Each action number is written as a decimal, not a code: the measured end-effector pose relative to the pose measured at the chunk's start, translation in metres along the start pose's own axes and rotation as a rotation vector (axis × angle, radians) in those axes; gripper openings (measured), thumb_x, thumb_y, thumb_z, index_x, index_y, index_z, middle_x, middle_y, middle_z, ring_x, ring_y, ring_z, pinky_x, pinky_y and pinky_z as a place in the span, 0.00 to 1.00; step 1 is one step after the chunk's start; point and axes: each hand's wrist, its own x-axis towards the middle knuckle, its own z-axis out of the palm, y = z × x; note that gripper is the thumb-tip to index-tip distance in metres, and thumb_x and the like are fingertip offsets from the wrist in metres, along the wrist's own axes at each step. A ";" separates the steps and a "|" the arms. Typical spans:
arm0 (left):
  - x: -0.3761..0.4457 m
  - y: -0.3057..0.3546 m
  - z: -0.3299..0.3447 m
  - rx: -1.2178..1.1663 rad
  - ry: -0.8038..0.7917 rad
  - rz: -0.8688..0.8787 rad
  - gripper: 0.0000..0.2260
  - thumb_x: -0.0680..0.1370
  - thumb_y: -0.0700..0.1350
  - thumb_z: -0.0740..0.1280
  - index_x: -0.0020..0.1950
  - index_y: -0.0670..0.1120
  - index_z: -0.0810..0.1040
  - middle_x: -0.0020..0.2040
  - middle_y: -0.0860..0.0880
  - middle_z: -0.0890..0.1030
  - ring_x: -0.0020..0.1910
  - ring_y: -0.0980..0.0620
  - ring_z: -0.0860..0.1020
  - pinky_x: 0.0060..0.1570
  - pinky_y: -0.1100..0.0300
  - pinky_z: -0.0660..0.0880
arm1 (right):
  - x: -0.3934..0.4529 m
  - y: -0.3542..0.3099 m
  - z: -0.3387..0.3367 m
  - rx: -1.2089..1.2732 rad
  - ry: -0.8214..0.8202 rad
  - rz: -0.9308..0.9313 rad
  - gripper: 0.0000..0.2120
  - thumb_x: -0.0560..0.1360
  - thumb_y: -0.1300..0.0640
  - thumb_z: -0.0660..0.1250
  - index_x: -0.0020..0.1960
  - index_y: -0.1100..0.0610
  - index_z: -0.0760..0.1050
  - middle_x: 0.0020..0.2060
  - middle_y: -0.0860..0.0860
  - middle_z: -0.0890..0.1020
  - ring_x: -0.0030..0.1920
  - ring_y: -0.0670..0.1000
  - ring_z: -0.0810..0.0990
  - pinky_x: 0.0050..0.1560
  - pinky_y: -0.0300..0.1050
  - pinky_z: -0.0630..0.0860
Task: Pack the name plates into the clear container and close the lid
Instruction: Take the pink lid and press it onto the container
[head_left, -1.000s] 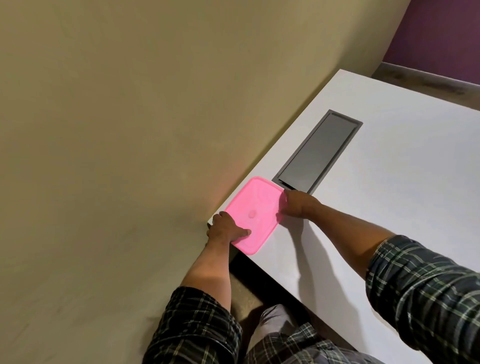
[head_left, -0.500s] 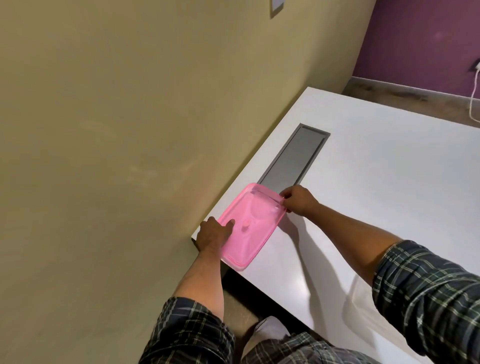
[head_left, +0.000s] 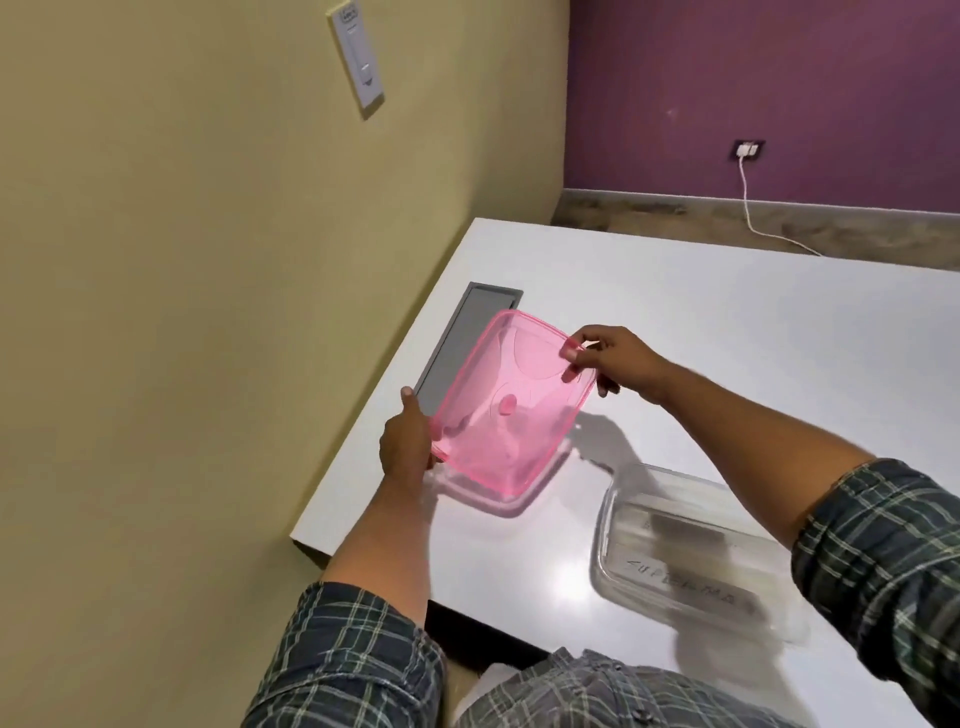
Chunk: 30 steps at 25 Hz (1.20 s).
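Lid (head_left: 511, 405), pink and see-through, is held up off the white worktop (head_left: 727, 332) by both hands, tilted so that its far edge stands higher than its near edge. The left hand (head_left: 408, 441) is closed on the lid's near-left edge, thumb along the rim and fingers behind it. The right hand (head_left: 610, 361) pinches the lid's far-right corner between thumb and fingertips. Under the lid, on the worktop, lies its pale shadow.

The clear container (head_left: 691, 551) sits on the worktop to the right of the lid and nearer the person, well apart from it, partly under the right forearm. It is uncovered. Inside it there are flat pale pieces with dark lettering; motion blur makes the words unreadable and the count uncertain, so whether these are the name plates I cannot tell for sure.

Beyond the lid, partly hidden by it, a grey rectangular hatch (head_left: 457, 338) is set flush in the worktop near the yellow wall. On that wall, above and left of the lid, is a white switch plate (head_left: 358, 57). Far to the right of the lid, on the purple wall, a socket (head_left: 748, 149) has a white cable (head_left: 753, 213) hanging down to the floor. Both sleeves are dark plaid.
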 end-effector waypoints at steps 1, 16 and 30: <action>-0.005 0.003 0.011 -0.081 -0.139 -0.033 0.34 0.81 0.66 0.48 0.44 0.42 0.83 0.42 0.41 0.85 0.43 0.41 0.84 0.55 0.44 0.80 | -0.014 0.005 -0.016 0.027 0.011 -0.012 0.10 0.77 0.49 0.70 0.50 0.56 0.78 0.43 0.56 0.87 0.24 0.54 0.73 0.24 0.40 0.68; -0.052 0.036 0.118 0.363 -1.001 -0.240 0.10 0.78 0.40 0.66 0.58 0.39 0.78 0.50 0.41 0.81 0.35 0.50 0.82 0.32 0.61 0.77 | -0.170 0.109 -0.115 0.086 0.112 0.049 0.16 0.75 0.67 0.71 0.59 0.54 0.83 0.52 0.52 0.84 0.48 0.50 0.83 0.51 0.42 0.80; -0.094 0.018 0.165 0.868 -1.035 0.013 0.12 0.76 0.47 0.73 0.55 0.45 0.75 0.38 0.40 0.86 0.36 0.44 0.85 0.31 0.61 0.78 | -0.209 0.170 -0.103 -0.274 0.290 0.253 0.14 0.75 0.53 0.71 0.61 0.48 0.81 0.56 0.43 0.83 0.43 0.39 0.80 0.43 0.31 0.71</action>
